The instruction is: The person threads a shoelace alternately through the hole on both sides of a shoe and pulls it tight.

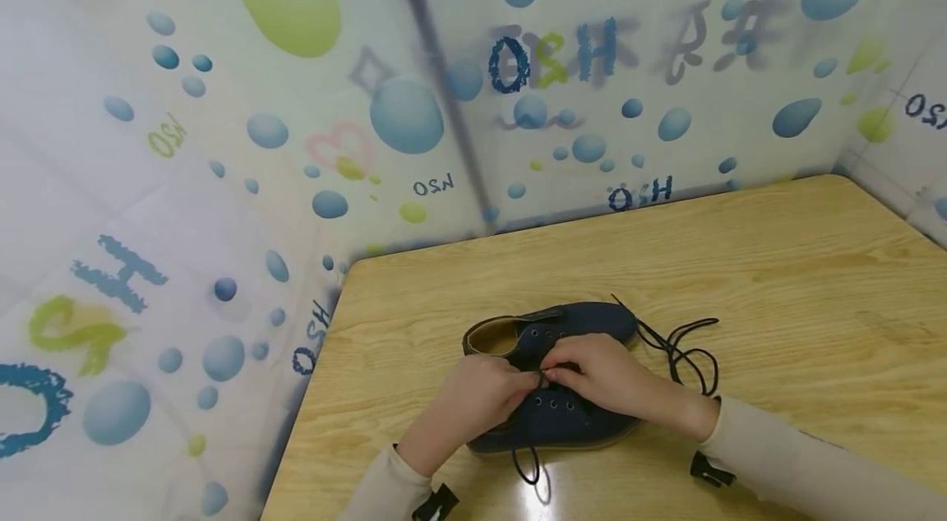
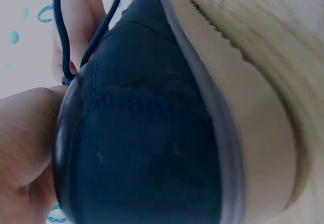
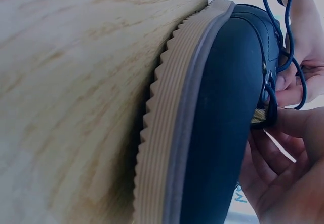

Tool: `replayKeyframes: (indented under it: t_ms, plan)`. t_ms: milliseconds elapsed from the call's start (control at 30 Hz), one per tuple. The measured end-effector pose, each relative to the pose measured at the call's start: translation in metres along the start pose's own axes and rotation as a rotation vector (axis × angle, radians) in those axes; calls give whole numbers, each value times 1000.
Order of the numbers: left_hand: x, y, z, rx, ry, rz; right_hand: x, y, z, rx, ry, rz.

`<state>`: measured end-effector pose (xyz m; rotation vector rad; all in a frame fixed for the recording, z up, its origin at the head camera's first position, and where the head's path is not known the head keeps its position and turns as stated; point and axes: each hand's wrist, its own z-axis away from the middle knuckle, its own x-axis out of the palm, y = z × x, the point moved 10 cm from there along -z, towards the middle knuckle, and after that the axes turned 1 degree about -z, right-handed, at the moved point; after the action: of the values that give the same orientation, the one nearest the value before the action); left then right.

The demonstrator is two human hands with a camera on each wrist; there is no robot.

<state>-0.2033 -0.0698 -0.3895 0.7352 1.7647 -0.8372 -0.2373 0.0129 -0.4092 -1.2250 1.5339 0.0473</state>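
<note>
Two navy shoes lie side by side on a wood-grain table [image 1: 777, 274], toes toward the right. The far shoe [image 1: 592, 317] shows its tan-lined opening and a row of eyelets. On the near shoe [image 1: 577, 426], my left hand [image 1: 477, 394] and right hand [image 1: 602, 373] meet over the tongue, fingertips pinching the dark shoelace [image 2: 63, 31] near the eyelets. One stretch of lace hangs in a loop down the shoe's near side. In the right wrist view the ridged tan sole [image 3: 167, 112] rests on the table. The fingers partly hide the pinched lace.
A loose tangle of dark lace [image 1: 684, 348] lies on the table to the right of the shoes. Behind and left of the table stand white curtain walls [image 1: 222, 242] printed with blue and green drops. Black straps [image 1: 712, 469] sit at the cuffs.
</note>
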Motion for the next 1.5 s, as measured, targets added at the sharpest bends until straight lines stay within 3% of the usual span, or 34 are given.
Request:
replayKeyframes:
  t_ms: [133, 367, 500, 667, 833, 933, 1000, 1067, 1200, 1300, 1400, 1500]
  plan:
    - [3, 2, -2, 33, -35, -87, -1, 0, 0, -1, -2, 7]
    - [5, 7, -9, 100, -17, -129, -2, 2, 1, 9, 6, 26]
    - [9, 2, -8, 80, -38, -17, 0, 3, 1, 16, -15, 8]
    - [6, -10, -2, -20, -38, 318, 2, 2, 1, 20, -17, -9]
    - [-16, -33, 5, -197, 106, 505, -1, 0, 0, 11, -5, -1]
    - [-24, -47, 13, -298, 150, 558, -1, -1, 1, 12, -8, 2]
    - [-26, -54, 19, -347, 178, 659, -1, -2, 1, 12, -10, 6]
    - [-32, -63, 25, -388, 255, 781, -1, -2, 1, 7, -9, 10]
    - [-53, -85, 41, -463, 515, 1089, -1, -3, 1, -9, 4, 21]
    - [-63, -98, 53, -527, 662, 1286, -2, -3, 1, -17, 11, 26]
    - [-66, -105, 61, -579, 735, 1400, -1, -3, 1, -19, 12, 25]
    - [-68, -108, 65, -584, 780, 1483, -1, -3, 1, -19, 12, 20]
